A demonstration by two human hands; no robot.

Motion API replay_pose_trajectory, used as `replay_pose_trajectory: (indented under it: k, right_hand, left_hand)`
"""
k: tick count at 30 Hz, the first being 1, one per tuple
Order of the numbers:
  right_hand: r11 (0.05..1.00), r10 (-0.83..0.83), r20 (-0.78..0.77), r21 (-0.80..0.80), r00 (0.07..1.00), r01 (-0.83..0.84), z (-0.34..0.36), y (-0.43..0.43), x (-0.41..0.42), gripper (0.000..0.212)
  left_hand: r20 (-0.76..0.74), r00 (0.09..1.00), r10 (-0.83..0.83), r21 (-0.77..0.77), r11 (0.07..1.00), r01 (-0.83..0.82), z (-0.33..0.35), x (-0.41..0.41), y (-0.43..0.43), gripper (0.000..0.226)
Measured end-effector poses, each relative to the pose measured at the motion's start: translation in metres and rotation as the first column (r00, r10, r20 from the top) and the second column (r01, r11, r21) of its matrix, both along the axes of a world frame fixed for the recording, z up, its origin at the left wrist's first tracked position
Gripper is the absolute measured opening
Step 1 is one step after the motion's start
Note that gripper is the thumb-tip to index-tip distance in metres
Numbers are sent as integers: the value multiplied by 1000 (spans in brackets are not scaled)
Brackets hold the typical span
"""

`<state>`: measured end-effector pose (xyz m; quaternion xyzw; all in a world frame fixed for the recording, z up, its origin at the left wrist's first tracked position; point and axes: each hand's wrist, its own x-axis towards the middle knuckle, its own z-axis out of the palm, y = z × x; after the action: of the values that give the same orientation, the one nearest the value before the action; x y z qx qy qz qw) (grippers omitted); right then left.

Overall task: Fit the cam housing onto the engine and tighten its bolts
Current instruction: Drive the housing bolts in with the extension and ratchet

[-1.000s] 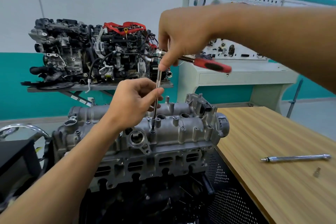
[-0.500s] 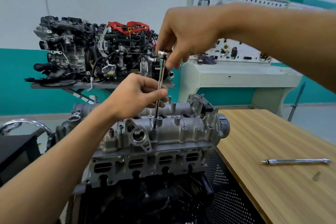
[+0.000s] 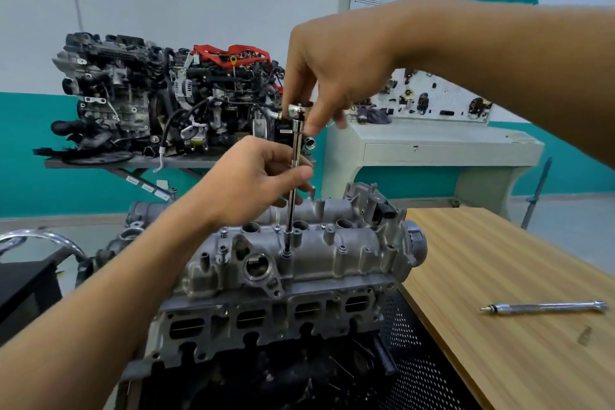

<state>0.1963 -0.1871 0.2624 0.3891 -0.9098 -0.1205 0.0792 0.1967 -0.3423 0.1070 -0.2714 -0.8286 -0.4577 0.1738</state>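
Here we are over the engine [image 3: 266, 336], and the cam housing [image 3: 332, 263] is already sitting on top of it, down on its seat as far as I can judge. So it's bolt time. A long bar [image 3: 294, 183] stands nearly upright, its lower end planted on a bolt [image 3: 286, 255] along the near edge of the housing, just right of the round opening.

The left hand [image 3: 253, 183] has thumb and fingers curled round the middle of that bar. That looks like a guiding grip, there to stop the tall bar tipping off the bolt head. Up top, the right hand [image 3: 336, 76] comes down from above, fingertips pinching the ratchet [image 3: 299, 109] at its head. Pinching there rather than out on the handle suggests a quick spin, not a hard final pull. The handle itself I can't make out well; it seems to point away from us.

Off to the right, a spare bar [image 3: 542, 306] lies alone on the wooden table [image 3: 499, 260], well apart from the work. Several other bolts along the housing may want the same treatment.
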Motion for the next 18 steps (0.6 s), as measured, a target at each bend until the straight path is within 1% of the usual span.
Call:
replay_pose_trajectory:
  k: [1, 2, 3, 4, 5, 6, 7, 8, 9, 10, 12, 13, 15, 16, 18]
  right_hand:
    - [998, -69, 16, 1, 997, 69, 2, -2, -1, 30]
    - [992, -129, 37, -9, 991, 129, 3, -3, -3, 40]
    - [986, -164, 62, -27, 984, 166, 4, -5, -4, 49]
    - [980, -194, 71, -23, 978, 196, 4, -6, -6, 52]
    - [980, -199, 60, -8, 978, 200, 5, -8, -5, 49]
    - [985, -174, 55, 27, 983, 173, 5, -8, -5, 38]
    - [990, -139, 60, 27, 988, 138, 4, -8, -1, 23]
    - [995, -93, 51, 32, 994, 91, 3, -7, 2, 20]
    - [999, -32, 22, 17, 999, 32, 2, -5, 3, 31]
    - [1000, 28, -9, -7, 1000, -28, 0, -4, 2, 37]
    - [994, 100, -38, -35, 994, -101, -3, -1, 0, 39]
    - [996, 80, -2, -47, 997, -80, -2, 1, -1, 37]
    - [1000, -6, 69, -31, 998, 8, 2, 3, 1, 26]
    - [999, -43, 71, -18, 997, 44, 3, 4, 0, 29]
    - [994, -106, 59, -6, 993, 106, 3, 3, -5, 48]
  left_hand:
    - [-64, 995, 79, 7, 997, -79, -4, 0, 4, 11]
    - [-126, 980, 152, 24, 988, -150, -7, 0, 7, 14]
    - [-166, 966, 197, 48, 980, -191, -9, -1, 11, 17]
    - [-172, 964, 203, 73, 978, -193, -11, -2, 13, 18]
    - [-147, 974, 172, 92, 983, -160, -11, -2, 13, 16]
    - [-108, 987, 116, 92, 990, -106, -9, -3, 12, 13]
    - [-67, 997, 49, 73, 996, -45, -7, -4, 10, 10]
    - [-28, 1000, -13, 52, 999, 14, -3, -5, 7, 10]
    - [20, 998, -68, 40, 997, 67, 0, -5, 4, 11]
    - [75, 990, -116, 45, 993, 113, 3, -5, 0, 13]
    - [142, 978, -153, 59, 988, 146, 6, -5, -2, 15]
    - [123, 985, -119, 47, 992, 114, 5, -4, 1, 14]
    - [-9, 1000, 14, 39, 999, -14, -2, -3, 9, 11]
    - [-68, 995, 77, 65, 995, -72, -6, -3, 13, 10]
    - [-129, 978, 163, 114, 982, -149, -11, -4, 19, 10]
